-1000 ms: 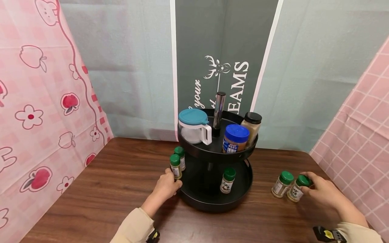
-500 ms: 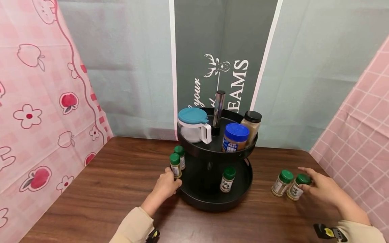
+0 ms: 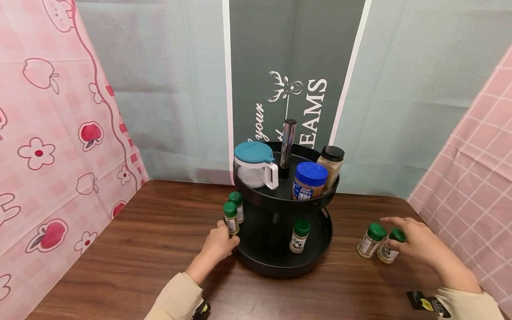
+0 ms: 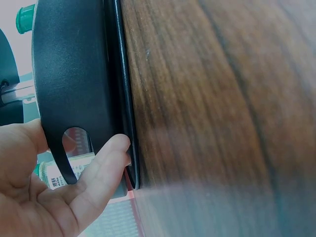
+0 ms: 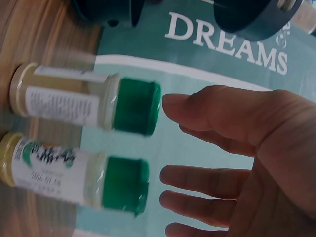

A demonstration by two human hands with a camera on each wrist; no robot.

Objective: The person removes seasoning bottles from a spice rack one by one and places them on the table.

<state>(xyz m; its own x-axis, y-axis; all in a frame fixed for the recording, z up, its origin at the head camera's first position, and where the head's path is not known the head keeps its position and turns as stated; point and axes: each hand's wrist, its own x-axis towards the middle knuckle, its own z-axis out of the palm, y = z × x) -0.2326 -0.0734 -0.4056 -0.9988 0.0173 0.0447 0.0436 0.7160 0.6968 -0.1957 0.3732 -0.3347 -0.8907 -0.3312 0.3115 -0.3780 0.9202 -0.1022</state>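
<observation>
My left hand (image 3: 218, 242) holds the left rim of a black two-tier turntable rack (image 3: 280, 269) at its lower tray. In the left wrist view, the thumb and fingertips (image 4: 118, 143) lie on either side of the tray wall, near an oval cutout. Two green-capped spice jars, a front one (image 3: 231, 218) and a rear one (image 3: 237, 206), stand just beyond that hand. My right hand (image 3: 424, 244), fingers spread, hovers at two more spice jars, a left one (image 3: 367, 246) and a right one (image 3: 387, 252). A gap separates its fingertips from both green caps in the right wrist view.
A third spice jar (image 3: 298, 242) stands on the lower tray. The upper tray carries a teal-lidded jar with a white handle (image 3: 256, 166), a blue-lidded jar (image 3: 309, 182) and a black-lidded jar (image 3: 332, 164). Fabric hangs behind and beside the wooden table (image 3: 160, 231).
My right hand has lifted off the right spice jar's cap and shifted left, toward the left jar. The left hand and the rack have kept their places.
</observation>
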